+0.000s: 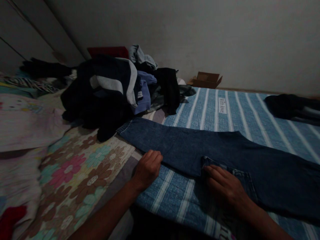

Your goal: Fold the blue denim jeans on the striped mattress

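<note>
A pair of dark blue jeans lies flat and lengthwise across a blue-and-white striped sheet, its ribbed cuff at the left. My left hand is closed at the near edge of the leg, fingers curled on the denim. Farther right, my right hand pinches the jeans beside the corner of a patch pocket. Its fingers partly cover that pocket. The far right end of the jeans runs out of view.
A heap of dark clothes rises at the back left, with a red object behind it. An open cardboard box stands by the wall. Black clothing lies at right. Light garments cover part of a flowered sheet.
</note>
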Motion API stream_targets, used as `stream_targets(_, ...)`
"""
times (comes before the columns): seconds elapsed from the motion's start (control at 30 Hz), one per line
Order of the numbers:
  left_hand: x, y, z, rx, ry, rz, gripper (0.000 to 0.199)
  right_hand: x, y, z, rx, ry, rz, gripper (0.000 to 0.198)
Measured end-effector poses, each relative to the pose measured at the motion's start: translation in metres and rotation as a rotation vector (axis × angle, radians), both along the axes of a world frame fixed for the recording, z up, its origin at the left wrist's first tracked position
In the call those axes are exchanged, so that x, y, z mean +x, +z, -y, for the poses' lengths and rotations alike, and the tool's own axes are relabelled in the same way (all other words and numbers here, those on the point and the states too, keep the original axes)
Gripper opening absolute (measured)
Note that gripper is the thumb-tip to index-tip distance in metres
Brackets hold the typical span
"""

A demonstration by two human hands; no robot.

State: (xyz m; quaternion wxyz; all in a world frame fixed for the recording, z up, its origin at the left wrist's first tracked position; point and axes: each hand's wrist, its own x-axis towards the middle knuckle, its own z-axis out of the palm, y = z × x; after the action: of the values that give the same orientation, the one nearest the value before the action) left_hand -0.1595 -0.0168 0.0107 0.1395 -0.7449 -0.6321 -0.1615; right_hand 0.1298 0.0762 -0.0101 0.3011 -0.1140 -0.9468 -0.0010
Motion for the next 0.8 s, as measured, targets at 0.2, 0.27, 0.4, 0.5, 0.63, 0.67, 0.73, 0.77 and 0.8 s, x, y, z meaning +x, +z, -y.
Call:
stream_targets(0.2,-0.0027,-0.0014,0.0008,0.017,-0.013,-0.008,0.022,0.0006,-0.0003,-0.0015,-0.010,0.018,-0.020,0.024)
stream_targets(0.27,-0.0034,-0.0015,0.0011,0.021,-0.013,-0.010,0.022,0.0006,-0.0004,-0.0013,-0.019,0.023,-0.031,0.023)
stream_targets(0.4,-0.0051,-0.0021,0.0022,0.028,-0.011,-0.023,0.022,0.0005,-0.0007,-0.0002,-0.014,0.012,-0.037,0.026)
stream_targets(0.5,-0.0063,-0.0029,0.0027,0.023,-0.013,-0.018,0.021,0.0005,-0.0010,0.0005,-0.025,0.013,-0.026,0.025)
stream_targets(0.63,-0.0071,-0.0034,0.0024,-0.003,-0.008,-0.010,0.021,0.0000,-0.0016,0.0009,-0.028,0.013,-0.022,0.025)
stream_targets(0.67,-0.0072,-0.0035,0.0024,-0.009,-0.004,-0.011,0.021,-0.0002,-0.0018,0.0010,-0.021,0.009,-0.027,0.025)
stream_targets(0.73,-0.0075,-0.0036,0.0025,-0.026,0.007,-0.013,0.021,-0.0004,-0.0024,0.0012,-0.019,0.004,-0.028,0.026)
stream_targets(0.77,-0.0077,-0.0036,0.0028,-0.037,0.013,-0.012,0.021,-0.0005,-0.0027,0.0013,-0.024,0.002,-0.022,0.026)
stream_targets(0.8,-0.0079,-0.0035,0.0032,-0.048,0.020,-0.010,0.020,-0.0004,-0.0029,0.0014,-0.030,0.001,-0.014,0.026)
